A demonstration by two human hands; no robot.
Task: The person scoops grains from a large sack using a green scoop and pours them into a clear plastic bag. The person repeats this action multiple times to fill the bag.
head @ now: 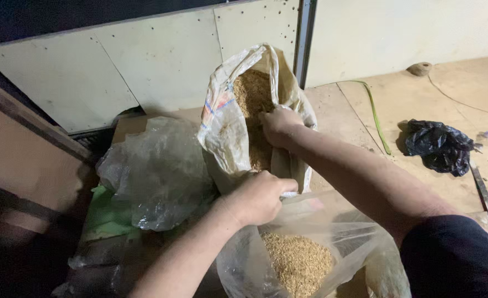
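Observation:
A woven sack (222,127) stands tilted in front of me, its mouth open and full of tan grain (252,94). My right hand (277,124) reaches into the sack's mouth, fingers buried in the grain. My left hand (260,196) is closed on the sack's lower rim together with the edge of a clear plastic bag (343,232). That clear bag sits below the sack and holds a heap of the same grain (299,262).
A crumpled clear plastic bag (155,171) lies left of the sack over something green (108,212). A black plastic bag (440,146) lies on the wooden floor at right, near a green strip (376,118). Pale wall panels (161,60) stand behind. A dark wooden edge runs at left.

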